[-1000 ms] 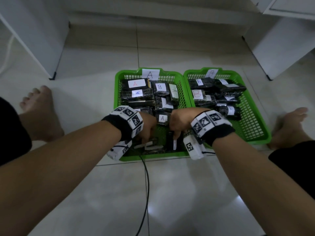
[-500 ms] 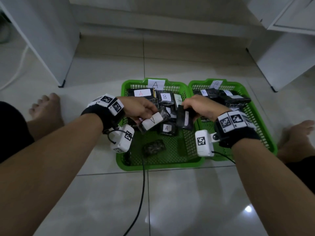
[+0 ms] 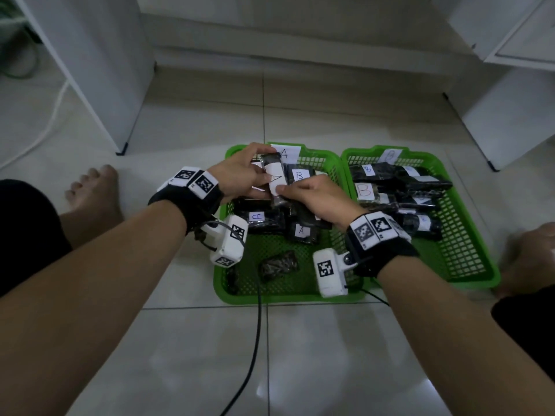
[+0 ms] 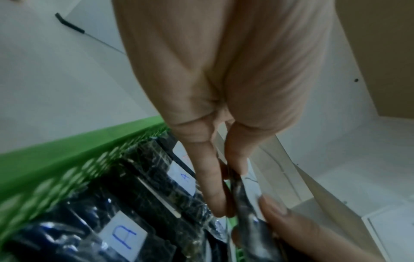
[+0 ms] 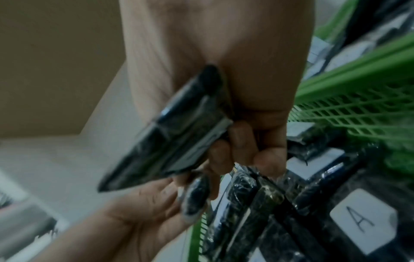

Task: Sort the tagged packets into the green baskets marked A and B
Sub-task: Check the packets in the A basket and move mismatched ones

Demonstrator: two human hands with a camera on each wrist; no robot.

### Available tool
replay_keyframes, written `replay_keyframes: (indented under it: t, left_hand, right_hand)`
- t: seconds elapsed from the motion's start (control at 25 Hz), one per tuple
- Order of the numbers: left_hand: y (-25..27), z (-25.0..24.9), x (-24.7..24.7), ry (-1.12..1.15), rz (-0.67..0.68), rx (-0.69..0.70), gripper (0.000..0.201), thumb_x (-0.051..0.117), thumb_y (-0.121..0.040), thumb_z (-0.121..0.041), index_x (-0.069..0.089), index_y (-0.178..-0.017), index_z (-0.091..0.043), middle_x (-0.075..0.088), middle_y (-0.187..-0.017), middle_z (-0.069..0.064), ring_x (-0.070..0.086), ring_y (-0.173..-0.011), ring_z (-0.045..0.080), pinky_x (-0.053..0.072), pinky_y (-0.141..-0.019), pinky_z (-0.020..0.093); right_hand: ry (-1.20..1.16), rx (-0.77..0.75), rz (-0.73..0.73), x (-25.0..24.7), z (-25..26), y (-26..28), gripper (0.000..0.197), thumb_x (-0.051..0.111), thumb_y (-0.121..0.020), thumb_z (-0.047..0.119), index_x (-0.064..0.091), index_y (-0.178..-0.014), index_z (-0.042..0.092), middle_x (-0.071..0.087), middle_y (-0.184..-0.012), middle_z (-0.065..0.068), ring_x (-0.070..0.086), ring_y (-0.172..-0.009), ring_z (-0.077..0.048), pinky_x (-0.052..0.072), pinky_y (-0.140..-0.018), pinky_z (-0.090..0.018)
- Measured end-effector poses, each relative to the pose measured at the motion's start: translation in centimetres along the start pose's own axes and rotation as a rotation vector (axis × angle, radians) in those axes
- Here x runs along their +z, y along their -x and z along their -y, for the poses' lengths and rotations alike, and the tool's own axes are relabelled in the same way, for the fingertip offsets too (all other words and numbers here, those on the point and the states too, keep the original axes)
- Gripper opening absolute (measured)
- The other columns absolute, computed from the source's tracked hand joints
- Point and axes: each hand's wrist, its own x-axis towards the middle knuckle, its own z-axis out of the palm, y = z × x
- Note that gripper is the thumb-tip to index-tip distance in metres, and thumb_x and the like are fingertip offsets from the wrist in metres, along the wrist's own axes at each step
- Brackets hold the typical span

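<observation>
Two green baskets stand side by side on the floor, basket A point(image 3: 222, 283) on the left and basket B point(image 3: 468, 280) on the right, both with several dark tagged packets inside. My left hand point(image 3: 246, 175) grips a dark packet with a white A tag point(image 3: 274, 178) over the far end of basket A. My right hand point(image 3: 315, 196) touches that packet's near end with its thumb. In the right wrist view the right hand point(image 5: 224, 88) also holds a second dark packet point(image 5: 170, 145) under its palm; that packet's tag letter is hidden.
A dark packet with no visible tag point(image 3: 277, 265) lies on the bare near floor of basket A. A black cable point(image 3: 255, 325) runs from the basket toward me. My bare feet point(image 3: 93, 193) point(image 3: 528, 259) flank the baskets. White cabinets point(image 3: 99, 70) point(image 3: 510, 100) stand behind.
Both hands lifted from the near end of basket A, each with a packet, and moved to its far end. The left packet turned tag-up, and the right hand came over to touch it.
</observation>
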Motion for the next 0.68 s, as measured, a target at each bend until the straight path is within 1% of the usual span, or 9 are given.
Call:
replay_keyframes:
  t: [0.08, 0.12, 0.2, 0.28, 0.36, 0.44, 0.52, 0.6, 0.68]
  left_hand:
    - [0.2, 0.1, -0.8, -0.131, -0.051, 0.011, 0.049, 0.066, -0.09, 0.001, 0.043, -0.131, -0.012, 0.068, -0.108, 0.018, 0.071, -0.093, 0.028, 0.063, -0.072, 0.038]
    - [0.3, 0.0, -1.4, -0.348, -0.076, 0.062, 0.049, 0.075, -0.085, -0.011, 0.047, -0.125, -0.014, 0.068, -0.105, 0.012, 0.071, -0.09, 0.025, 0.062, -0.07, 0.035]
    - [0.3, 0.2, -2.4, -0.859, -0.084, 0.237, 0.061, 0.087, -0.07, -0.038, 0.055, -0.119, -0.024, 0.063, -0.111, -0.003, 0.063, -0.099, 0.017, 0.052, -0.079, 0.03]
    - [0.4, 0.1, -2.1, -1.104, 0.053, 0.352, 0.071, 0.09, -0.059, -0.045, 0.06, -0.121, -0.03, 0.059, -0.119, -0.011, 0.054, -0.107, 0.011, 0.044, -0.09, 0.029]
    - [0.4, 0.2, -0.9, -1.245, 0.162, 0.361, 0.062, 0.089, -0.061, -0.042, 0.067, -0.118, -0.032, 0.064, -0.115, -0.012, 0.057, -0.105, 0.011, 0.047, -0.092, 0.032]
    - [0.2, 0.7, -0.2, -1.358, 0.15, 0.386, 0.05, 0.084, -0.068, -0.038, 0.07, -0.115, -0.028, 0.07, -0.11, -0.009, 0.063, -0.101, 0.015, 0.052, -0.088, 0.035]
    - [0.2, 1.1, 0.2, -1.425, 0.109, 0.339, 0.048, 0.082, -0.071, -0.042, 0.07, -0.114, -0.025, 0.07, -0.108, -0.004, 0.064, -0.1, 0.018, 0.052, -0.084, 0.033]
    - [0.2, 1.8, 0.4, -1.506, 0.101, 0.233, 0.059, 0.083, -0.07, -0.051, 0.067, -0.118, -0.02, 0.066, -0.113, 0.0, 0.062, -0.103, 0.02, 0.049, -0.083, 0.032]
    - [0.2, 2.4, 0.6, -1.601, 0.104, 0.169, 0.068, 0.082, -0.068, -0.056, 0.064, -0.121, -0.018, 0.064, -0.116, 0.002, 0.062, -0.105, 0.022, 0.05, -0.083, 0.032]
  right_hand:
    - [-0.133, 0.072, -0.016, -0.1, -0.5, -0.3, 0.031, 0.079, -0.083, 0.043, 0.081, -0.087, 0.012, 0.079, -0.082, -0.005, 0.068, -0.069, -0.016, 0.058, -0.078, -0.036]
    - [-0.133, 0.099, 0.013, -0.4, -0.6, -0.5, 0.029, 0.08, -0.082, 0.042, 0.081, -0.087, 0.013, 0.079, -0.084, -0.008, 0.067, -0.069, -0.019, 0.057, -0.075, -0.037]
    - [-0.047, 0.116, 0.126, -1.0, -0.7, -0.4, 0.027, 0.08, -0.083, 0.04, 0.081, -0.089, 0.013, 0.075, -0.078, -0.009, 0.061, -0.059, -0.018, 0.049, -0.056, -0.026]
    - [0.012, 0.114, 0.204, -1.2, -0.7, -0.5, 0.032, 0.08, -0.083, 0.04, 0.08, -0.093, 0.009, 0.067, -0.072, -0.012, 0.054, -0.049, -0.017, 0.041, -0.044, -0.02]
    - [0.0, 0.109, 0.23, -1.0, -1.0, -0.8, 0.04, 0.08, -0.082, 0.043, 0.078, -0.093, 0.005, 0.061, -0.074, -0.018, 0.052, -0.05, -0.02, 0.04, -0.045, -0.022]
    - [-0.011, 0.129, 0.207, -0.9, -1.1, -0.8, 0.043, 0.079, -0.081, 0.048, 0.078, -0.09, 0.006, 0.065, -0.08, -0.024, 0.058, -0.061, -0.026, 0.047, -0.059, -0.03]
    - [0.066, 0.177, 0.12, -1.4, -1.4, -0.9, 0.056, 0.069, -0.085, 0.061, 0.077, -0.092, 0.006, 0.075, -0.086, -0.018, 0.066, -0.069, -0.025, 0.051, -0.07, -0.032]
    - [0.129, 0.273, 0.038, -2.5, -1.7, -1.1, 0.06, 0.051, -0.095, 0.064, 0.072, -0.097, 0.008, 0.073, -0.081, -0.008, 0.066, -0.065, -0.022, 0.048, -0.062, -0.028]
    - [0.021, 0.37, -0.002, -3.2, -2.0, -1.2, 0.042, 0.049, -0.1, 0.051, 0.064, -0.097, 0.013, 0.067, -0.078, -0.006, 0.06, -0.059, -0.021, 0.042, -0.051, -0.026]
